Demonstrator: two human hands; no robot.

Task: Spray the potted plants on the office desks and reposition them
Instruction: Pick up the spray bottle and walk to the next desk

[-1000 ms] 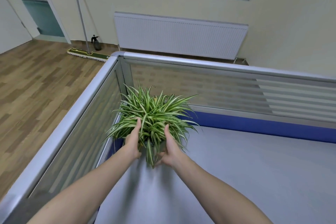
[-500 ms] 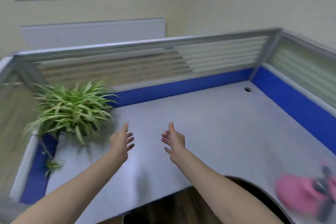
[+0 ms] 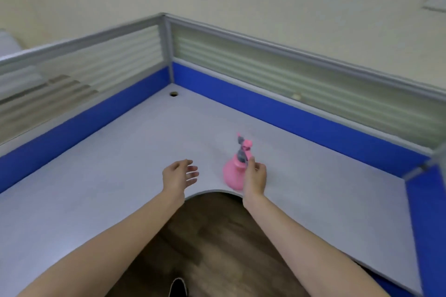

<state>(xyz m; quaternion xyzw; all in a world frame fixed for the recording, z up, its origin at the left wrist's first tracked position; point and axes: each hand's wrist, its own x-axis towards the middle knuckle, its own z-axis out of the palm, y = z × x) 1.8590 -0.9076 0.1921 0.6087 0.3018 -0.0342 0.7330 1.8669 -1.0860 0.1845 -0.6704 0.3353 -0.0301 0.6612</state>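
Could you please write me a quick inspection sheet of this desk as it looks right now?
Surface: grey corner desk with a curved cut-out at the front edge; round cable hole near the back corner.
Job's things: pink spray bottle standing upright near the front edge; no potted plant in view.
Clutter: nothing seen.
Grippers: left hand open, empty, above the desk; right hand at the bottle's side, grip not clear.
Cables: nothing seen.
Surroundings: blue and frosted partition panels on two sides, wood floor below.
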